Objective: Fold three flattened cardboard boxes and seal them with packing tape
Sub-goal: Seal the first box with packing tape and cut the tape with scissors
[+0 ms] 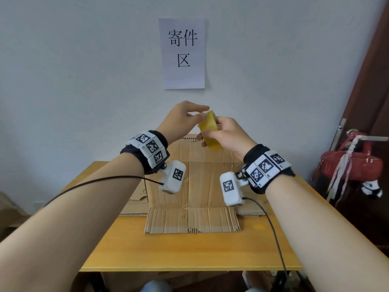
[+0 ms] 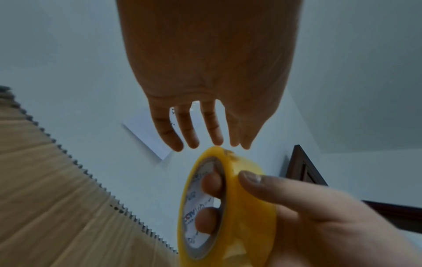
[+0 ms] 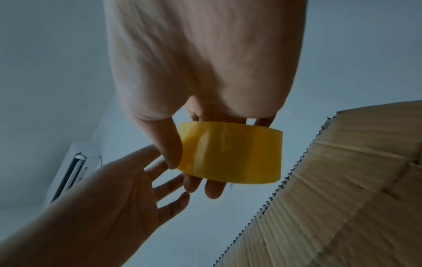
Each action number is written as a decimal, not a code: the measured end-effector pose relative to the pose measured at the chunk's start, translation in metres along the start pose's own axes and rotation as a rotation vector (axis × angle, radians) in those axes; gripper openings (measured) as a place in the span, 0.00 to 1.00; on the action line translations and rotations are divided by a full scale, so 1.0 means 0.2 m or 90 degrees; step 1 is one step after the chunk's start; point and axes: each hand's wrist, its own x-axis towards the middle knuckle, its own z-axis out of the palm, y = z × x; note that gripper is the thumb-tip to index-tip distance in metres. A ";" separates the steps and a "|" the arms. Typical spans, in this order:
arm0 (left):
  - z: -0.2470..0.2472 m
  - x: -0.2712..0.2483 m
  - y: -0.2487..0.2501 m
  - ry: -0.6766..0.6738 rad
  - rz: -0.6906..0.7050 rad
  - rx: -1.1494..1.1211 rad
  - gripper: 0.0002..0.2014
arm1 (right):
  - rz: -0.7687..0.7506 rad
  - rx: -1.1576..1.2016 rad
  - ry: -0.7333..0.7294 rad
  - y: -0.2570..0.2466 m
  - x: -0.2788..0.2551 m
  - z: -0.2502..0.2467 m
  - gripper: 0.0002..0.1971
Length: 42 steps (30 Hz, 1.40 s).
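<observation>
A yellow roll of packing tape is held in the air above the cardboard box. My right hand grips the roll, with fingers through its core and the thumb on its outer band. My left hand reaches in from the left with its fingers nearly straight, and their fingertips touch the roll's top rim. In the right wrist view the roll sits across my right fingers, with the left hand beside it. The box stands on the wooden table with a front flap lying flat.
A paper sign hangs on the white wall behind. More flat cardboard lies under the box. A red object with white cords and a dark wooden door stand at the right. Camera cables trail over the table.
</observation>
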 end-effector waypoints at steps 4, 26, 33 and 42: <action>0.02 0.02 -0.01 0.015 0.035 0.073 0.09 | 0.009 -0.035 -0.016 0.01 0.00 -0.01 0.15; 0.06 -0.02 -0.07 0.056 0.015 0.082 0.02 | -0.012 -0.173 -0.052 0.08 -0.03 0.01 0.13; 0.12 -0.02 -0.06 0.075 0.076 0.119 0.02 | -0.009 -0.167 -0.056 0.09 -0.05 -0.03 0.12; 0.11 -0.01 -0.09 0.012 0.150 0.103 0.03 | 0.001 -0.133 -0.047 0.08 -0.05 -0.03 0.12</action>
